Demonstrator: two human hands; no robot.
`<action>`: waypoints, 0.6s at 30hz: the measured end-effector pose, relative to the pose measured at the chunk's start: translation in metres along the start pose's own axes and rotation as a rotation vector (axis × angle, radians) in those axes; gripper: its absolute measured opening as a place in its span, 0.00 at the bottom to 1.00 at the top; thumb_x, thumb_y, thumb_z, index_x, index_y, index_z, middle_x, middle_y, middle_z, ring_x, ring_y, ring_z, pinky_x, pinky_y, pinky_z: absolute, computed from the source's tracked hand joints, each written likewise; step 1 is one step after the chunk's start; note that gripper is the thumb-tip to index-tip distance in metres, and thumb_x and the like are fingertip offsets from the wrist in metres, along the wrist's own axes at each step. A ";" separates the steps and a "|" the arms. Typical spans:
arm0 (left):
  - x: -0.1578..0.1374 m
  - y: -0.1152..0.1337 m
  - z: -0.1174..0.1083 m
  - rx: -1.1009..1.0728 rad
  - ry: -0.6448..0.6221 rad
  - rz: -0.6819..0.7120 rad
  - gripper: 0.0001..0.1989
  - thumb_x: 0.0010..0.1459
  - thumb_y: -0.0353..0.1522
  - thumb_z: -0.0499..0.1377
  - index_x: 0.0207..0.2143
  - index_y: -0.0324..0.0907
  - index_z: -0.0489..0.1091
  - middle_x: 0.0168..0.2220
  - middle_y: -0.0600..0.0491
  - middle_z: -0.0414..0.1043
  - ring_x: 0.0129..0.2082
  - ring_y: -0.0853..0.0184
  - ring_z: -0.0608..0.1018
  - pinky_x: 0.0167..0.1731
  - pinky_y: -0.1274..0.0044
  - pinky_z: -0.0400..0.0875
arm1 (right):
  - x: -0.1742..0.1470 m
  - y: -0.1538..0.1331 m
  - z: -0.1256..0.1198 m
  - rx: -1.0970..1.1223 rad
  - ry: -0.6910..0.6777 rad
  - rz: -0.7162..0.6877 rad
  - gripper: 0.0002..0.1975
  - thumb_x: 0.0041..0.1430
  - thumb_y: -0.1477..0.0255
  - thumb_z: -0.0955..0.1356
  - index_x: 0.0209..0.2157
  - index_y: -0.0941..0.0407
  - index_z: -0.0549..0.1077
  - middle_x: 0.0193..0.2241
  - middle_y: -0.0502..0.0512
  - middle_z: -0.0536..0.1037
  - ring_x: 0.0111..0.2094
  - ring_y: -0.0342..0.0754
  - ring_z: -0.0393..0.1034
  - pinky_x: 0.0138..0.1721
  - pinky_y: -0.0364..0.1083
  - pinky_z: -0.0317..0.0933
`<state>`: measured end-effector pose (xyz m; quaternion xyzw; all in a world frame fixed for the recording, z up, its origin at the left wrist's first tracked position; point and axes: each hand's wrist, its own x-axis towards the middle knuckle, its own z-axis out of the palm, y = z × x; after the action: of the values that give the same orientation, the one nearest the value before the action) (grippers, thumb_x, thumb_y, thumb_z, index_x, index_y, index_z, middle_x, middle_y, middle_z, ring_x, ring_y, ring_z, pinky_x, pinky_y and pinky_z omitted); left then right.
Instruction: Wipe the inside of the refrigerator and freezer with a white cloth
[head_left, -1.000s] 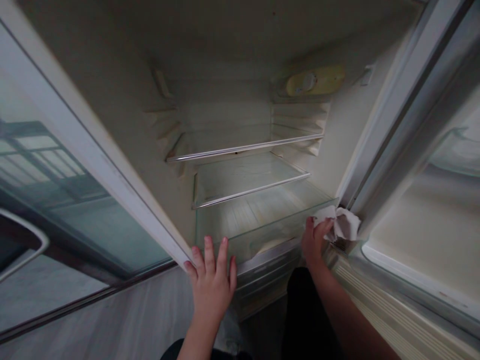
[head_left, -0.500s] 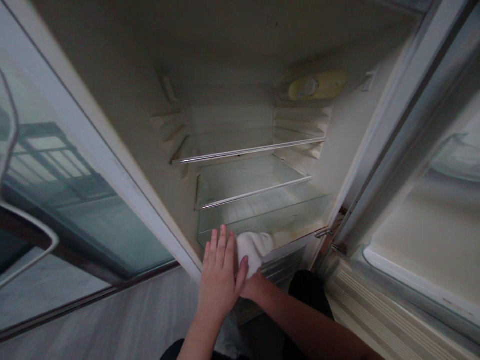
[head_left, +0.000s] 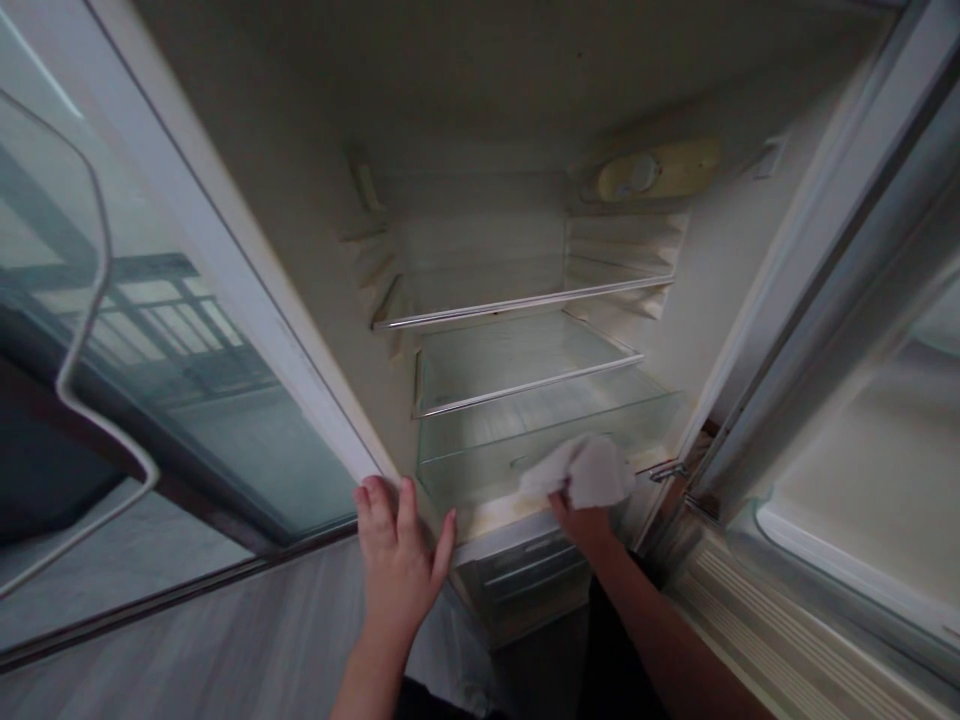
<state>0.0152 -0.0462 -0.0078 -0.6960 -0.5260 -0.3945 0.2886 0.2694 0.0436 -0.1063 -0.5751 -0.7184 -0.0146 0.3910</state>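
A: Status on the right hand?

B: Mostly hidden under a crumpled white cloth. The fingers are curled round the cloth and gripping it from below. Only the wrist and the heel of the hand show.

A: Where's the cloth sitting?

B: Pressed against the front of the clear drawer at the bottom of the fridge compartment, right of its middle. Its lower edge is just above the pale ledge under the drawer. The ledge looks stained yellowish.

A: Left hand?

B: Flat, palm down, at the lower left corner of the fridge opening. The fingers are spread a little, tips on the white frame where it meets the ledge. The thumb points toward the drawer. It holds nothing.

A: Hands touching?

B: No, apart. The front left part of the drawer lies between them.

A: Inside the fridge?

B: Two glass shelves above the drawer, the upper shelf and the lower shelf, both with metal front strips. A yellowish dial housing sits high on the right wall. Shelf rails run down both side walls.

A: Surroundings?

B: The open door is on the right. Grey slatted panel below the ledge. Glass pane on the left, wooden floor beneath it.
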 end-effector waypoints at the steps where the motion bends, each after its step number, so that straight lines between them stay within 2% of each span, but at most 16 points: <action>1: 0.001 0.001 0.001 0.001 -0.037 -0.011 0.54 0.56 0.38 0.67 0.73 0.42 0.36 0.75 0.39 0.19 0.73 0.39 0.32 0.68 0.44 0.40 | 0.005 0.012 -0.005 -0.033 0.023 0.027 0.21 0.64 0.62 0.61 0.32 0.62 0.78 0.38 0.67 0.81 0.43 0.53 0.75 0.52 0.53 0.67; 4: 0.004 0.007 0.002 -0.004 -0.110 -0.065 0.52 0.54 0.41 0.68 0.73 0.51 0.42 0.72 0.45 0.06 0.70 0.31 0.24 0.64 0.37 0.35 | 0.029 0.036 -0.021 -0.091 0.107 0.122 0.26 0.63 0.50 0.62 0.29 0.60 0.74 0.35 0.66 0.77 0.43 0.56 0.71 0.52 0.55 0.65; 6: 0.006 0.011 0.002 -0.025 -0.114 -0.088 0.50 0.54 0.41 0.68 0.72 0.54 0.44 0.72 0.48 0.03 0.69 0.28 0.24 0.63 0.35 0.34 | 0.046 0.044 -0.028 -0.061 0.190 0.196 0.31 0.58 0.41 0.64 0.30 0.58 0.71 0.35 0.69 0.75 0.46 0.62 0.67 0.54 0.63 0.61; 10: 0.008 0.013 0.002 -0.052 -0.118 -0.101 0.50 0.53 0.41 0.68 0.71 0.56 0.44 0.71 0.51 0.03 0.69 0.27 0.25 0.62 0.34 0.35 | 0.065 0.042 -0.028 0.077 0.257 0.268 0.46 0.50 0.29 0.57 0.38 0.61 0.69 0.43 0.73 0.70 0.53 0.67 0.61 0.59 0.66 0.54; 14: 0.008 0.012 0.002 -0.044 -0.118 -0.104 0.50 0.52 0.42 0.69 0.71 0.56 0.45 0.71 0.50 0.02 0.69 0.25 0.27 0.62 0.34 0.36 | 0.072 0.027 -0.015 0.170 0.227 0.301 0.54 0.55 0.31 0.53 0.53 0.70 0.64 0.49 0.79 0.67 0.56 0.68 0.59 0.61 0.64 0.52; 18: 0.008 0.012 0.003 -0.037 -0.134 -0.110 0.51 0.51 0.43 0.69 0.71 0.56 0.45 0.71 0.50 0.03 0.69 0.25 0.29 0.61 0.33 0.37 | 0.092 0.012 -0.003 0.176 0.225 0.292 0.50 0.61 0.37 0.53 0.62 0.68 0.58 0.53 0.77 0.66 0.58 0.67 0.58 0.61 0.63 0.52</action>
<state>0.0283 -0.0432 -0.0022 -0.6961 -0.5742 -0.3718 0.2179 0.2780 0.1213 -0.0557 -0.6316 -0.5777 0.0409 0.5154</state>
